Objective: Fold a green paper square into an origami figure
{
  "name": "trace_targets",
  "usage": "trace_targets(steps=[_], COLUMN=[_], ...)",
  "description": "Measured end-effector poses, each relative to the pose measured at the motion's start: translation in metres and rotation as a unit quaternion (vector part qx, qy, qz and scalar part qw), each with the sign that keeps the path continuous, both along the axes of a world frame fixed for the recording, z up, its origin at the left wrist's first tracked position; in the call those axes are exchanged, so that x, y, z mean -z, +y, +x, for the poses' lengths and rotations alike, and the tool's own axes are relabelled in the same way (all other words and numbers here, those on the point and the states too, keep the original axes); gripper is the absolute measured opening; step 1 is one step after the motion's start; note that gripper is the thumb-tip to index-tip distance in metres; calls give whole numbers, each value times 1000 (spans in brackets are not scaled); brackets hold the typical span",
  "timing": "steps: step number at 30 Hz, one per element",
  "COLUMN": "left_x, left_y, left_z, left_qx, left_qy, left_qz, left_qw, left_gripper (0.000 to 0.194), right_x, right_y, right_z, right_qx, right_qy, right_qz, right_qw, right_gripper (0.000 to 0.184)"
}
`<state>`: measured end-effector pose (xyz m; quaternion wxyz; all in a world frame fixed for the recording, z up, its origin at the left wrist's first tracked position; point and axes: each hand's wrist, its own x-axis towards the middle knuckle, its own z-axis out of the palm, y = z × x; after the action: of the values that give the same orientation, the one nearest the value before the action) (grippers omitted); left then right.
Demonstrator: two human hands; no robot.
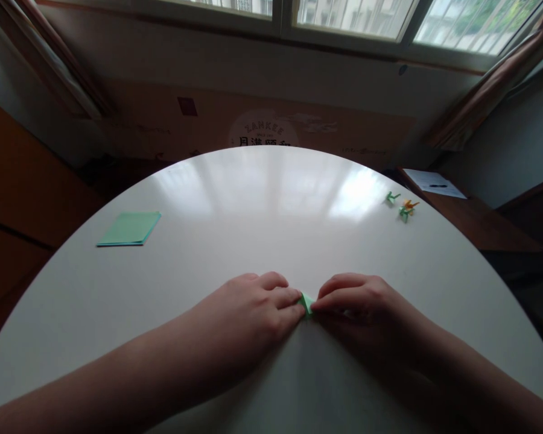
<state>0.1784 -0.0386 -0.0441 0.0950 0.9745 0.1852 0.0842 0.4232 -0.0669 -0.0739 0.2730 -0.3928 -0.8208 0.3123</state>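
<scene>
A small piece of folded green paper lies on the white round table between my two hands. My left hand presses its left part down with the fingertips, which cover much of it. At its right edge my right hand pinches the paper between thumb and fingers. Only a narrow green strip with a crease shows between the fingertips, so the full shape of the fold is hidden.
A stack of square green paper lies at the left of the table. Several small folded paper figures, green and orange, stand near the right edge. Beyond it, a white sheet with a dark pen rests on a brown surface.
</scene>
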Motion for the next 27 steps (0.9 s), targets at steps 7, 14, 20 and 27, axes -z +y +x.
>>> trace_targets(steps=[7, 14, 20, 27], left_x=[-1, 5, 8, 10], left_y=[10, 16, 18, 19], left_z=[-2, -1, 1, 1], left_qx=[-1, -18, -19, 17], left_qy=[4, -13, -39, -47], left_qz=[-23, -6, 10, 2], left_qw=[1000, 1000, 999, 999], left_gripper=[25, 20, 20, 25], right_x=[-3, -9, -4, -5], right_y=[-3, -5, -2, -1], right_z=[1, 0, 1, 2], right_qx=[-22, -43, -50, 12], right_qy=[-37, -51, -39, -67], right_qz=[30, 38, 39, 37], right_qw=[999, 997, 997, 997], right_gripper=[17, 19, 17, 17])
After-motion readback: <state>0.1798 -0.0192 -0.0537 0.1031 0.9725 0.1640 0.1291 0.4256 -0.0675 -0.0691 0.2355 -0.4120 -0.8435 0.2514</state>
